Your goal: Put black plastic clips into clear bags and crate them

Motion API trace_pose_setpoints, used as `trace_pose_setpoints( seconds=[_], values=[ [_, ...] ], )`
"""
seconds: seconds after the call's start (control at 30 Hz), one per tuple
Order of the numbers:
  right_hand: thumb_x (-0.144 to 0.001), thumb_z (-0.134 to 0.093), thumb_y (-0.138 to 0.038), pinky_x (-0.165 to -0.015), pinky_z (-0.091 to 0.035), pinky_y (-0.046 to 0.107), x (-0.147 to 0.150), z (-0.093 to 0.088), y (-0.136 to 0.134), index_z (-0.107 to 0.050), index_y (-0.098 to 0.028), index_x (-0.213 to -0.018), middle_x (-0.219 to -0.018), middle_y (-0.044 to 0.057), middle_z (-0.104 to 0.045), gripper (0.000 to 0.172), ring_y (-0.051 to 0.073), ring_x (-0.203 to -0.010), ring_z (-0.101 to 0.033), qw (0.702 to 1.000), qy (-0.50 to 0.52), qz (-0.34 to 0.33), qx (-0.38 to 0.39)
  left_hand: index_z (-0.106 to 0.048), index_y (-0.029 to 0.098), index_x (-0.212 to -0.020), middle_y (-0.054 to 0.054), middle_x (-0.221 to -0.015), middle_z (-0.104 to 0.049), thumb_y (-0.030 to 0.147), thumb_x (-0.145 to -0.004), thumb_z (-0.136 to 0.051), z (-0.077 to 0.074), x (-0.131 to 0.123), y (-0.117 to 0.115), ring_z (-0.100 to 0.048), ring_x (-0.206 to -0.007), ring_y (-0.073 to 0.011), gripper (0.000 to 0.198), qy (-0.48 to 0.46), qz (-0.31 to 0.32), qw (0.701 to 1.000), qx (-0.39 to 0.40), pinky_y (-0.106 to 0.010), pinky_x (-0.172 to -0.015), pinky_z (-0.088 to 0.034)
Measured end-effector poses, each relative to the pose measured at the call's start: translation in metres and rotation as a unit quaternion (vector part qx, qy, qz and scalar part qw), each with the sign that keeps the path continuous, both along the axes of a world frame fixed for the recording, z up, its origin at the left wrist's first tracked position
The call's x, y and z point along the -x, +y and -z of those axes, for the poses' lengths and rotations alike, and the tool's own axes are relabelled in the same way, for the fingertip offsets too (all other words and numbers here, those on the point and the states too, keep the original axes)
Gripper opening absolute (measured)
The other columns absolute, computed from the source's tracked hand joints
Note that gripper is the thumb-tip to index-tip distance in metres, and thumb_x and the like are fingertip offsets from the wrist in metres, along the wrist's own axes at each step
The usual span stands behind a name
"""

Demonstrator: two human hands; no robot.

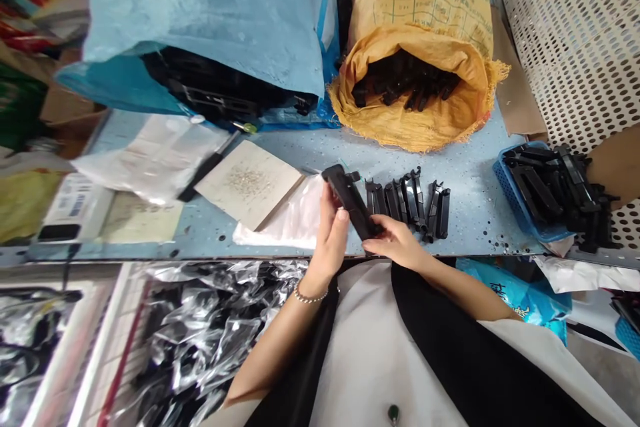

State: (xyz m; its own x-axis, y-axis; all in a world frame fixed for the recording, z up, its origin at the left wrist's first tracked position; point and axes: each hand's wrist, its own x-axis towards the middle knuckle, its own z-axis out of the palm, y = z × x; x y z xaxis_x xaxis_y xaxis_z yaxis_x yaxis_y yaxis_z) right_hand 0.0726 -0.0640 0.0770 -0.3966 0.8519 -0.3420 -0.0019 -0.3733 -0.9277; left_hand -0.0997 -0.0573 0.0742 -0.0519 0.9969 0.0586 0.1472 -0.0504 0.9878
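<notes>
Closest to my camera as I look down is a white top point(373, 340), framed by a black overgarment point(450, 320), with a small green pendant point(393, 412) at the bottom of my view. Below the table's edge on the left I see a heap of black items in clear plastic wrapping point(215, 327); below it on the right, a bright blue packet point(505, 287).

At the near edge I have both hands on one black plastic part point(356, 203), held tilted above the speckled blue table point(475, 207). My left hand point(333, 230), a beaded bracelet point(310, 295) at its wrist, grips the part along its left side with the thumb in front. My right hand point(397, 240) has its fingers closed on the lower end.

Just past the right hand, a row of similar black parts point(400, 199) sits on the table. Well to the right is a blue plastic basket point(507, 180), heaped with black pieces point(550, 180). Left of my hands lies a pale square board point(250, 180) scattered with specks, against some white plastic sheeting point(290, 217). Beyond its left corner I make out a black-handled tool point(205, 173) and a translucent plastic bag point(155, 150).

Farther off, a light blue sack point(210, 20) and a yellow woven sack point(420, 0) both show black contents in their mouths; a white perforated panel point(580, 33) rises at right.
</notes>
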Motion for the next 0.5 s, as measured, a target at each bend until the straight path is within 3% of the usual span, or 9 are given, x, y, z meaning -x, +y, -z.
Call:
trace_pose_setpoints(
  seconds=[0.1, 0.2, 0.33, 0.5],
  values=[
    [-0.072, -0.084, -0.036, -0.071, -0.053, 0.031, -0.015, 0.006, 0.001, -0.068, -0.018, -0.105, -0.092, 0.002, -0.070, 0.041, 0.015, -0.074, -0.065, 0.997, 0.026, 0.062, 0.034, -0.061, 0.017, -0.123, -0.015, -0.120, -0.059, 0.048, -0.096, -0.053, 0.025, 0.025, 0.001, -0.060, -0.108, -0.0270, 0.041, 0.180, -0.043, 0.983, -0.017, -0.047, -0.099, -0.049],
    [-0.073, -0.081, -0.036, -0.073, -0.052, 0.034, -0.025, 0.007, 0.002, -0.068, -0.018, -0.097, -0.095, 0.004, -0.072, 0.032, 0.015, -0.071, -0.065, 0.990, 0.085, 0.102, 0.049, -0.065, 0.017, -0.093, -0.017, -0.104, -0.063, 0.036, -0.091, -0.060, 0.044, 0.042, 0.005, -0.058, -0.105, -0.0335, 0.020, 0.328, -0.048, 0.943, -0.023, -0.055, -0.100, -0.045],
    [-0.073, -0.078, -0.038, -0.070, -0.051, 0.035, -0.026, 0.006, -0.002, -0.068, -0.018, -0.092, -0.092, 0.006, -0.072, 0.029, 0.016, -0.069, -0.063, 0.984, 0.112, 0.121, 0.064, -0.061, 0.020, -0.077, -0.010, -0.089, -0.065, 0.025, -0.086, -0.057, 0.048, 0.055, 0.015, -0.061, -0.091, -0.0261, 0.011, 0.280, -0.027, 0.959, 0.023, -0.043, -0.089, -0.050],
    [-0.073, -0.076, -0.038, -0.067, -0.051, 0.035, -0.021, 0.002, -0.006, -0.069, -0.018, -0.096, -0.094, 0.008, -0.074, 0.032, 0.018, -0.070, -0.063, 0.983, 0.117, 0.112, 0.082, -0.062, 0.019, -0.067, -0.003, -0.075, -0.063, 0.037, -0.072, -0.073, 0.038, 0.068, 0.022, -0.057, -0.072, -0.0181, 0.021, 0.175, -0.077, 0.973, 0.130, -0.031, -0.070, -0.045]
  ],
)
